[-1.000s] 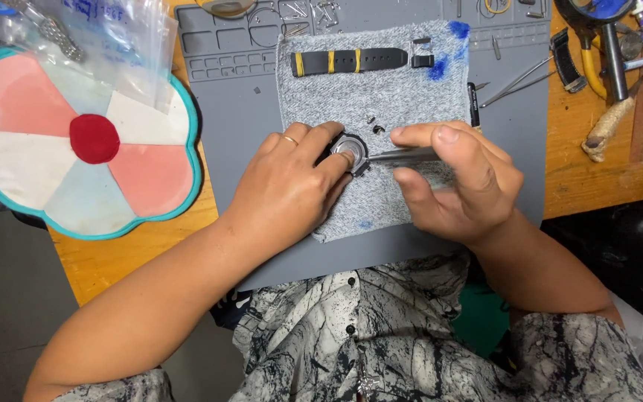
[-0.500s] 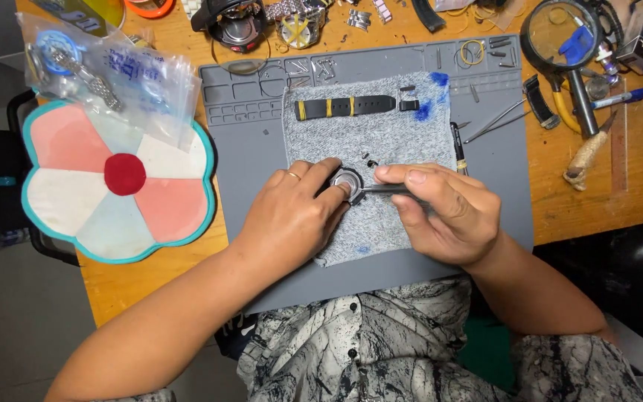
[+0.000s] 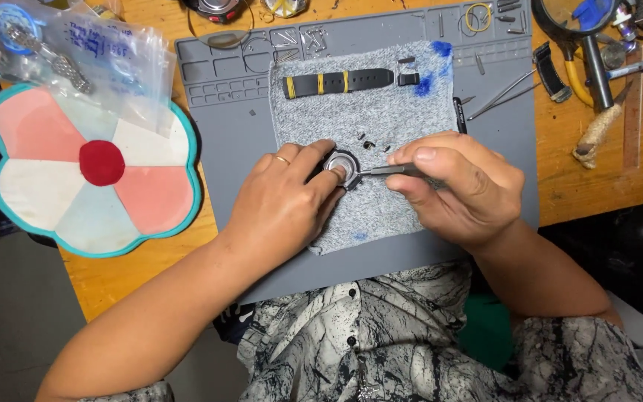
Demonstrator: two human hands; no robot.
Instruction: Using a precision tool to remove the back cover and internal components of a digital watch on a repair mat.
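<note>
Wooden tabletop (image 3: 597, 186), orange-brown and grained, under a flat grey silicone work mat (image 3: 232, 156) with moulded little compartments along its upper edge. On the mat, a square of grey knitted cloth (image 3: 381, 112), nubbly, stained blue at its upper right corner. Across the top of the cloth, a black rubbery watch strap (image 3: 340, 82) with yellow bands, lying flat. Left of frame: a flower-shaped fabric pad (image 3: 61, 186), petals pink, white and pale blue, teal piping, red round centre. Above it, crinkled clear plastic bags (image 3: 113, 59), one with a metal link bracelet inside. Upper right: a round magnifier (image 3: 571, 15) with dark handle, thin metal picks, a tool with a wrapped handle.

Centre of frame, on the cloth: small round watch case (image 3: 341, 167), dark rim, pale shiny middle. Left hand (image 3: 280, 212), ring on one finger, curled over the case from the lower left, fingers (image 3: 314, 152) closed around its rim and pinning it to the cloth. Right hand (image 3: 463, 186) just right of the case, fingers pinched shut on a slim dark-handled tool (image 3: 392, 170), held nearly level, metal tip touching the case's right edge. Between both hands, then, the case: thumb and forefinger of the left against it, the right hand clear of it, only the tool in contact. Tiny dark parts (image 3: 366, 141) loose on the cloth just above.
</note>
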